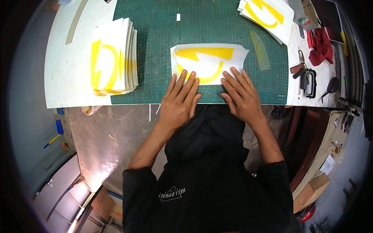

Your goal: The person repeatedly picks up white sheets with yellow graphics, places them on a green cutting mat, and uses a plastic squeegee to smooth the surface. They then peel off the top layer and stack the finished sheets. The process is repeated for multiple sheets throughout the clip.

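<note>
Pressing flat, both hands' fingers [186,79] cover the sheet's [210,62] near edge.

Left hand [179,97] and right hand [240,95] flat on white sheet with yellow decal [208,62], green cutting mat [163,46]; sheet stack [112,58] left, second stack [268,15] upper right.

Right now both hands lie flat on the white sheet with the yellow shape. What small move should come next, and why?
Probably slide the left hand and right hand outward along the sheet to flatten it. Both palms press only its near edge on the green cutting mat, while the sheet's right side curls up.
</note>
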Demonstrator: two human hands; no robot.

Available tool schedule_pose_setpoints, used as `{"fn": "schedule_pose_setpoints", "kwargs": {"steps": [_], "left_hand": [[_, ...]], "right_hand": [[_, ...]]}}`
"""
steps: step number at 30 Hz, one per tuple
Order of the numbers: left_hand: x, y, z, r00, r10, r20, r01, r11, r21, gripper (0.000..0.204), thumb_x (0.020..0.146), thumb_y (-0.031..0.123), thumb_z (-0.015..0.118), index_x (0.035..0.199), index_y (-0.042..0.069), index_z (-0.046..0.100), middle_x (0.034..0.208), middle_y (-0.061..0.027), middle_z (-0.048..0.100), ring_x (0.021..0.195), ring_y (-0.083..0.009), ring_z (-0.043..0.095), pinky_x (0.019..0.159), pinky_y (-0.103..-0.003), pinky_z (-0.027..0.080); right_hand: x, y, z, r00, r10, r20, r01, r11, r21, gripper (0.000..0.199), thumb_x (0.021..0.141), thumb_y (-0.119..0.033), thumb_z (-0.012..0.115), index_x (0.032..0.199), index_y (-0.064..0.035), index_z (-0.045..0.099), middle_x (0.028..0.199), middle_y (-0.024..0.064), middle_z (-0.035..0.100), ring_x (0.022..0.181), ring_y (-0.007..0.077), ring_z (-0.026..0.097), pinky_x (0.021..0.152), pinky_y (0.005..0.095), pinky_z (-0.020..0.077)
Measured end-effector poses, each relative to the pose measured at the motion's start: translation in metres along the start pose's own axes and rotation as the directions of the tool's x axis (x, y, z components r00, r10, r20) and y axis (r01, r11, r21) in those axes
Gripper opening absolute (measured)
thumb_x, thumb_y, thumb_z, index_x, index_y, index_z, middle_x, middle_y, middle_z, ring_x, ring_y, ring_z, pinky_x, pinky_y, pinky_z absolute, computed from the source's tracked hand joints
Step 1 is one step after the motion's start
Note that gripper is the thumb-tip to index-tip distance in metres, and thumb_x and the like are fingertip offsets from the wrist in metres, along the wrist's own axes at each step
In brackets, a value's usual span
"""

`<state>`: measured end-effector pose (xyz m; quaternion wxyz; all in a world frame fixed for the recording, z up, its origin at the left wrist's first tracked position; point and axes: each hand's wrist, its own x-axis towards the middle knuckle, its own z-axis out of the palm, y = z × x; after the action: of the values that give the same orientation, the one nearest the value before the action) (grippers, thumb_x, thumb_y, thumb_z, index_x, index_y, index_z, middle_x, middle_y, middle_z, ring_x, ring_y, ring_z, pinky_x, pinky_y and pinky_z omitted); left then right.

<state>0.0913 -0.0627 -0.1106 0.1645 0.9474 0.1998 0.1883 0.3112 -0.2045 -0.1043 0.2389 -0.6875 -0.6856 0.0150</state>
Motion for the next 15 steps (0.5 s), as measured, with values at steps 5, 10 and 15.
{"fn": "schedule_pose_setpoints", "kwargs": {"steps": [5, 10, 15], "left_hand": [[-0.0024, 0.0003, 0.0007, 1.000, -0.012, 0.012, 0.012, 1.000, 0.003, 0.049, 0.096, 0.015, 0.075, 0.143, 0.003, 0.065, 0.158, -0.0145, 0.056, 0.151, -0.0378, 0.047, 0.125, -0.057, 0.035], [-0.0022, 0.0000, 0.0018, 1.000, -0.016, -0.004, 0.016, 1.000, -0.003, 0.048, 0.096, 0.014, 0.075, 0.142, 0.003, 0.066, 0.157, -0.0143, 0.057, 0.150, -0.0370, 0.048, 0.125, -0.057, 0.035], [-0.0016, -0.0001, 0.0018, 1.000, -0.022, -0.008, 0.022, 1.000, -0.015, 0.047, 0.096, 0.013, 0.075, 0.142, 0.003, 0.066, 0.155, -0.0143, 0.059, 0.149, -0.0371, 0.050, 0.124, -0.057, 0.036]], "right_hand": [[-0.0027, 0.0014, 0.0020, 1.000, -0.005, -0.005, 0.005, 1.000, 0.013, 0.042, 0.094, -0.022, 0.078, 0.131, -0.0028, 0.071, 0.151, 0.0113, 0.062, 0.148, 0.0348, 0.050, 0.124, 0.0551, 0.0405], [-0.0033, 0.0019, 0.0036, 1.000, -0.008, -0.017, 0.008, 1.000, 0.010, 0.041, 0.095, -0.022, 0.078, 0.131, -0.0025, 0.072, 0.152, 0.0104, 0.062, 0.148, 0.0346, 0.050, 0.123, 0.0549, 0.0406], [-0.0040, 0.0023, 0.0050, 1.000, -0.001, -0.016, 0.001, 1.000, 0.004, 0.040, 0.096, -0.022, 0.077, 0.131, -0.0035, 0.072, 0.152, 0.0098, 0.061, 0.148, 0.0339, 0.050, 0.124, 0.0551, 0.0399]]}}
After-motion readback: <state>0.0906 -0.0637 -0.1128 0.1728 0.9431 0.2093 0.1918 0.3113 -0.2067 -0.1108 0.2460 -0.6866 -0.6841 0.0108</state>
